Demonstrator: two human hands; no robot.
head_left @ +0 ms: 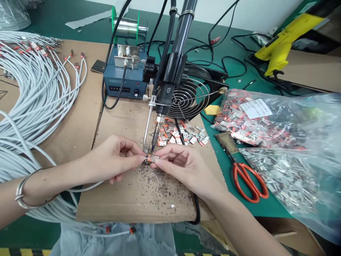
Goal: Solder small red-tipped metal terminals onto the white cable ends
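Between thumb and finger of my right hand [183, 165] is a small metal USB connector [155, 159] with an orange insert. My left hand [117, 158] pinches a grey cable [89, 188] close to its end, which meets the back of the connector; the exact contact is hidden by my fingertips. Right above this joint stands the tip of a soldering iron [153, 142], fixed on a stand and pointing down. A bent metal solder feed tube [146, 135] reaches the same spot. Loose USB connectors [183, 133] lie in a pile just behind my right hand.
A blue solder feeder [125, 80] carries a solder spool [126, 27]. Behind the iron sits a fan [190, 99]. Bundled grey cables [34, 96] cover the left. Bags of connectors [255, 117] and red-handled scissors [249, 179] lie right. Dark specks dot the cardboard [112, 206].
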